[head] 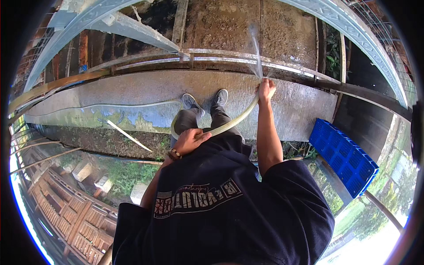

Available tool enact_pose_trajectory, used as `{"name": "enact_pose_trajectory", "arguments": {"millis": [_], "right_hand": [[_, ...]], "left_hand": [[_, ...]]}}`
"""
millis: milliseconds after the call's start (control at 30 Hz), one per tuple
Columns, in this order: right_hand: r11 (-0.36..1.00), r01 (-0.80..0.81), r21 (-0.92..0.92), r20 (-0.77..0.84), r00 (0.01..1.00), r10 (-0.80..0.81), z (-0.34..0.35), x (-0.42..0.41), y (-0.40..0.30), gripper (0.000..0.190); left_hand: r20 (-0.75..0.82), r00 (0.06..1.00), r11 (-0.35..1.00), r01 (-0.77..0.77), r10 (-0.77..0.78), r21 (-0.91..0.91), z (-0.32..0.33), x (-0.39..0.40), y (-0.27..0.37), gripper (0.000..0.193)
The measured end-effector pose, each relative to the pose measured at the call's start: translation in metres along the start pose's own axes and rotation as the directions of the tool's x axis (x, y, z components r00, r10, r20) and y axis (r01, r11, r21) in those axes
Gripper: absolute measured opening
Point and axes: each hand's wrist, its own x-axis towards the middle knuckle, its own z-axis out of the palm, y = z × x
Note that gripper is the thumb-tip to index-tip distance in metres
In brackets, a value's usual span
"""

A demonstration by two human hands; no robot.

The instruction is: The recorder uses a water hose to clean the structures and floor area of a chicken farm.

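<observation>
A pale yellow braided hose (pixel 233 122) crosses in front of my body, and its thinner-looking length runs away to the left along the concrete walkway (pixel 291 109). My right hand (pixel 266 89) grips the hose at its outlet end, with water spraying from there over a low rail onto a dirty brown panel floor (pixel 228 29). Near my waist my left hand (pixel 190 141) is closed around the hose, which loops beside my leg. How the fingers sit at the outlet is partly hidden by spray.
A blue plastic crate (pixel 344 155) stands at the walkway's right end. Wooden and metal rails (pixel 238 53) run along the far edge. A pale stick (pixel 129 135) lies across the near edge at left, beside a soil strip. Grey metal beams arch overhead.
</observation>
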Motion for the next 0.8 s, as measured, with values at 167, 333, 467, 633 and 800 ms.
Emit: {"name": "enact_pose_trajectory", "arguments": {"millis": [167, 333, 467, 633, 800], "right_hand": [[1.0, 0.013, 0.012, 0.008, 1.0, -0.013, -0.004, 0.0, 0.003, 0.019], [0.999, 0.011, 0.038, 0.03, 0.999, -0.012, -0.004, 0.004, -0.001, 0.016], [1.0, 0.016, -0.014, 0.028, 0.999, -0.016, 0.017, 0.008, -0.006, 0.015], [0.854, 0.449, -0.265, 0.231, 0.889, -0.395, -0.052, 0.092, 0.053, 0.024], [0.991, -0.109, -0.084, 0.223, 0.967, 0.125, -0.009, 0.084, 0.027, 0.02]], "left_hand": [[-0.014, 1.0, 0.999, -0.018, 0.018, 0.039, 0.005, -0.005, 0.001, 0.058], [-0.035, 0.999, 0.997, -0.014, 0.016, 0.073, 0.007, 0.0, 0.005, 0.059], [-0.072, 0.997, 0.997, 0.024, -0.019, 0.075, -0.001, -0.001, 0.008, 0.053], [0.072, 0.995, 0.988, 0.058, -0.069, 0.145, 0.002, 0.027, 0.027, 0.062], [-0.086, 0.989, 0.984, -0.103, 0.117, 0.147, -0.018, 0.041, 0.025, 0.079]]}}
